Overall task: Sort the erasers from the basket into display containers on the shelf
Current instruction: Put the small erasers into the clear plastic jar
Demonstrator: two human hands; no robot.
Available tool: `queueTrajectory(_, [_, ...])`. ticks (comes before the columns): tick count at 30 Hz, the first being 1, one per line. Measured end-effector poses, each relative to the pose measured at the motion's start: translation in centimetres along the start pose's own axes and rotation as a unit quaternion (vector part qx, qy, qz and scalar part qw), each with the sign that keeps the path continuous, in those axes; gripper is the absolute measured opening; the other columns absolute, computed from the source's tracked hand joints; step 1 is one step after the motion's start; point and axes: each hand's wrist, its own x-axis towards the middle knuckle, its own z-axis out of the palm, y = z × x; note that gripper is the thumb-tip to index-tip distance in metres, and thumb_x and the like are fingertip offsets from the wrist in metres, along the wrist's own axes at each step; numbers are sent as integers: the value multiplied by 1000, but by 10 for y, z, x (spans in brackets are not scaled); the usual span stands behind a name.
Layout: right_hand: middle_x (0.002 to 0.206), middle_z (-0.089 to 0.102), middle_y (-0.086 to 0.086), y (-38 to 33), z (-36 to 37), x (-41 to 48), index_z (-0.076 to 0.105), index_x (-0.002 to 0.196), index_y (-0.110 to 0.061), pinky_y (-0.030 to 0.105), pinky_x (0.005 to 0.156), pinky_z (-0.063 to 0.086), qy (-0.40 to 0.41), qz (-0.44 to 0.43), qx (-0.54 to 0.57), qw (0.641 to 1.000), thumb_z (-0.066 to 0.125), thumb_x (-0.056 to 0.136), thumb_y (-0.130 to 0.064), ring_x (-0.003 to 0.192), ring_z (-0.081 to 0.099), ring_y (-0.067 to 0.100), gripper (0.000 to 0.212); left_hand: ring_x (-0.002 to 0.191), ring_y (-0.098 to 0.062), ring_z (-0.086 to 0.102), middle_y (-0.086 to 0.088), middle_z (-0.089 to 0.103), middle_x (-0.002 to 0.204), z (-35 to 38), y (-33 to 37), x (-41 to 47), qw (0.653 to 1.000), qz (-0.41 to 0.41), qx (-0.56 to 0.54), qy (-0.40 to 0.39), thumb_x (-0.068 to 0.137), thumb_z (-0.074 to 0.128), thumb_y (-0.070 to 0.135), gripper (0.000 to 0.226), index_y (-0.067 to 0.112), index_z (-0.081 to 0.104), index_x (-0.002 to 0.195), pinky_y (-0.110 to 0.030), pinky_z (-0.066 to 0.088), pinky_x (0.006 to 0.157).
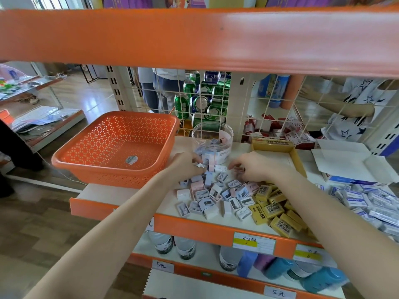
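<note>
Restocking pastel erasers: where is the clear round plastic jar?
Head view, centre: the clear round plastic jar stands on the shelf between the orange perforated basket, left, and the yellow cardboard box, right.

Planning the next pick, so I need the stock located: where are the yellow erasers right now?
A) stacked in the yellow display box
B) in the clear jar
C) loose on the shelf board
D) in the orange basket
C: the yellow erasers lie in a loose heap on the shelf board, right of the pastel erasers; none shows in the orange basket, clear jar or yellow display box.
</note>
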Motion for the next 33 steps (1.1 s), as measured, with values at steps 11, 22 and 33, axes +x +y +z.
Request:
queueTrajectory(11, [112, 61, -1, -5, 8, 4, 61, 116, -22, 19, 70, 40, 90, -32, 47, 994, 65, 85, -24, 83, 52, 8, 30, 90, -9, 60, 2, 64, 122, 5, -9, -4, 996, 15, -76, 46, 82, 72, 22, 27, 18, 68, 108, -20, 48, 72])
queueTrajectory(22, [120, 54, 3, -13, 20, 13, 43, 139, -23, 30, 90, 44, 51, -42, 54, 996, 65, 84, -37, 103, 50, 16, 61, 97, -17, 59, -1, 60, 126, 7, -14, -11, 992, 30, -103, 68, 83, 67, 6, 30, 17, 64, 111, -10, 38, 65])
queueTrajectory(33, [131, 53, -5, -8, 16, 11, 63, 107, -35, 30, 94, 44, 26, -53, 98, 993, 71, 80, -28, 110, 52, 14, 29, 96, -13, 57, -2, 63, 111, 10, -20, -14, 981, 32, -169, 88, 84, 69, 7, 23, 18, 65, 104, -24, 42, 80])
